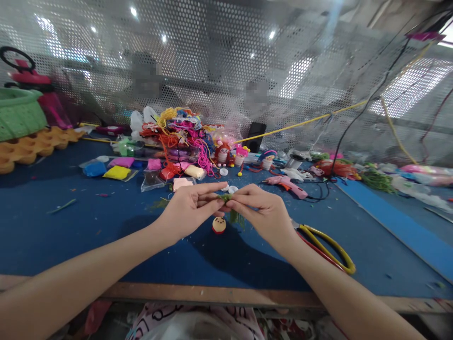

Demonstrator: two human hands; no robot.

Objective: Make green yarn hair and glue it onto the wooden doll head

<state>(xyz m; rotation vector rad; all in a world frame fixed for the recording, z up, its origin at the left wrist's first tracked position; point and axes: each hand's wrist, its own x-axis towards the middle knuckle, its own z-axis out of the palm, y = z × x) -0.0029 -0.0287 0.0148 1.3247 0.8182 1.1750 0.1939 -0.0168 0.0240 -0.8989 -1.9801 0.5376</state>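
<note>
Over the middle of the blue table, my left hand (191,205) and my right hand (264,210) meet at the fingertips. Both pinch a small tuft of green yarn (226,198), with loose green strands (237,218) hanging below it. My left index finger points out straight while the thumb and other fingers close on the yarn. Just under my hands stands a small round cream doll head (219,225) with dark face marks and a red base. Scissors (329,248) with yellow and red handles lie beside my right wrist, their blades mostly hidden behind it.
Behind my hands lie a heap of coloured yarn (184,130), bagged clay such as a yellow packet (116,173), and several small dolls (222,153). A pink glue gun (287,186) with a black cord lies right. An egg tray (35,144) and green basket (19,113) stand left.
</note>
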